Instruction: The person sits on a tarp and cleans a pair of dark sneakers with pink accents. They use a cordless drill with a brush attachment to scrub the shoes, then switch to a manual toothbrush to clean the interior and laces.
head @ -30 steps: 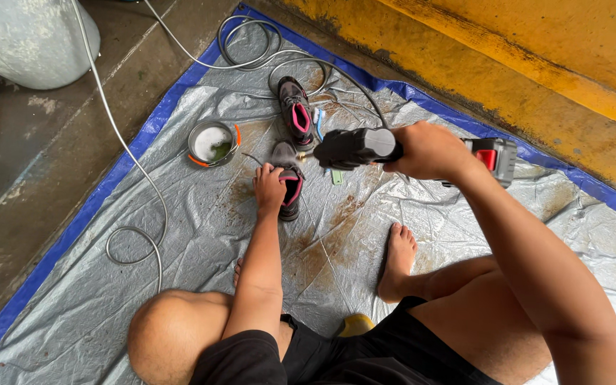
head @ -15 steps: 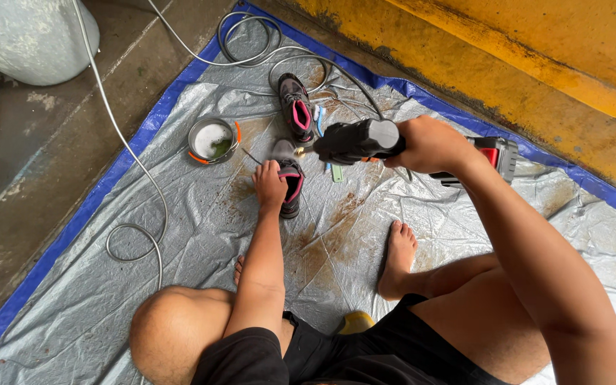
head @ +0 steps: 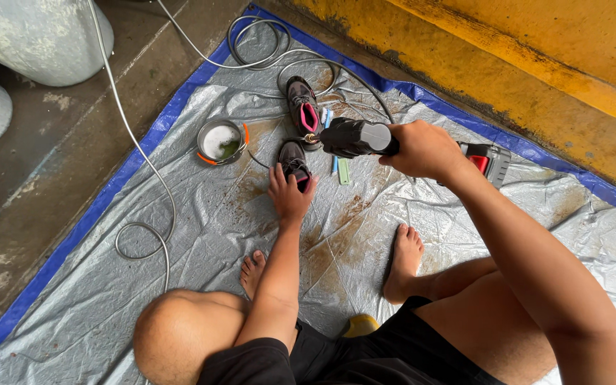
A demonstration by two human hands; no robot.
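On the grey tarpaulin (head: pixel 201 235), the person sits with bare feet forward. Left hand (head: pixel 290 194): arm extended straight ahead between the knees, palm down, fingers spread and clamped over the heel of the near shoe (head: pixel 294 162), a dark shoe with pink lining. Right hand (head: pixel 422 150): arm raised and reaching forward from the right, fingers closed around the grip of a black cordless power tool (head: pixel 356 137), held level with its nose pointing left, just above the toe of the near shoe. The hands are apart.

A second shoe (head: pixel 303 110) of the same kind lies just beyond. A small metal bowl (head: pixel 220 140) with an orange rim stands near, to the left. A grey hose (head: pixel 144 171) loops along the tarpaulin's blue edge (head: pixel 119 182); bare concrete lies beyond it. A yellow wall (head: pixel 507 64) bounds the far right side. Open tarpaulin remains left of the left arm.
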